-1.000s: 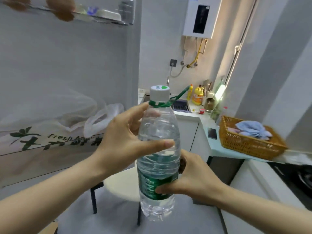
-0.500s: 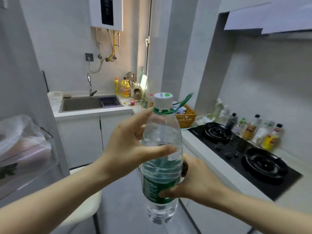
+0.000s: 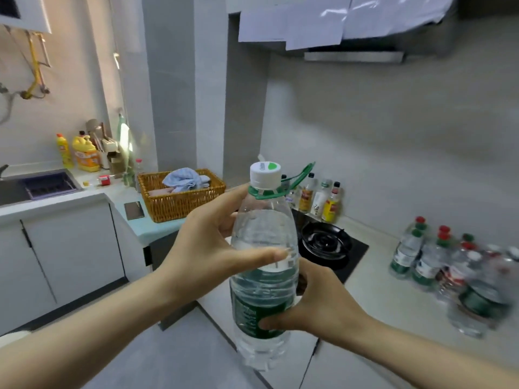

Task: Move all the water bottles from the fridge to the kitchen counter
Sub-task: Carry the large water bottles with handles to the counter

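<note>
Bottle (image 3: 265,265) upright, gripped by left hand (image 3: 209,248) above and right hand (image 3: 317,307) below; worktop (image 3: 393,293) and stored bottles (image 3: 449,265) lie rightward, nearer the right hand.

wicker basket (image 3: 179,204): blue cloth (image 3: 184,178) inside | gas hob (image 3: 323,244) | 2 yellow detergent bottles (image 3: 85,154) near sink (image 3: 11,190)

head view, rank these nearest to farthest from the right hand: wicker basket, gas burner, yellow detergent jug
1. gas burner, just behind the right hand
2. wicker basket, farther back on the left
3. yellow detergent jug, far left by the sink
</note>
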Demonstrator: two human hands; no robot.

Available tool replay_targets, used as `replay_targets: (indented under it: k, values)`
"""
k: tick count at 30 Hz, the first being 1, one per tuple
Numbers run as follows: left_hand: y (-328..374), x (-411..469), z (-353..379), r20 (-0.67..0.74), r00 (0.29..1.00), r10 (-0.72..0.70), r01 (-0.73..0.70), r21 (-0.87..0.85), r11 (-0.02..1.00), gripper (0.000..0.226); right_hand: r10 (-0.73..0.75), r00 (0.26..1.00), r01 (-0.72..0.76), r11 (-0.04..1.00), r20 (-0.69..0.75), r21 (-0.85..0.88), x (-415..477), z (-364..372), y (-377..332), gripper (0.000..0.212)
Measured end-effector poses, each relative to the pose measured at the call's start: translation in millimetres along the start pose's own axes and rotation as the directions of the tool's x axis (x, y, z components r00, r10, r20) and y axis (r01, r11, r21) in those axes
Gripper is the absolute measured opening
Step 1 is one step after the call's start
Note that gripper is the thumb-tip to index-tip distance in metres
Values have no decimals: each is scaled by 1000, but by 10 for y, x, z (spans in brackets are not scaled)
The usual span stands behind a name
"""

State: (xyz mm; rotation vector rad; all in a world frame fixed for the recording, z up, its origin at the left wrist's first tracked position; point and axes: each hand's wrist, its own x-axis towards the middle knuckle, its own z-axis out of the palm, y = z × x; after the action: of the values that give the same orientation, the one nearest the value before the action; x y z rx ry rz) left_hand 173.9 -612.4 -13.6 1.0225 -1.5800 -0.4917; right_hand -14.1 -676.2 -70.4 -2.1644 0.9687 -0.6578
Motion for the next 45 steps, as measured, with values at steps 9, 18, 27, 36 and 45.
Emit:
replay_targets:
  k: [9,18,27,36,45]
  values:
    - [-61,511,928,107,993,46,-42,-40,998,68,88,988,-92,995,-125,-26,-227,-687,614,67]
    - [-179,955,1564,240,969,64,-34,-128,991,70,183,954,-191,981,-237,-12,-350,-1153,1060,64]
    - [-541,1588,2077,367,926,91,-12,-213,977,69,311,880,-343,939,-359,-27,-210,-1487,1512,65]
    - [-1047,2524,2585,448,870,206,-67,-307,949,69,419,757,-515,855,-501,-63,326,-1939,1998,72]
    - [-1455,3078,3154,566,786,250,-15,-387,922,71,544,590,-655,754,-596,40,547,-2134,2452,79]
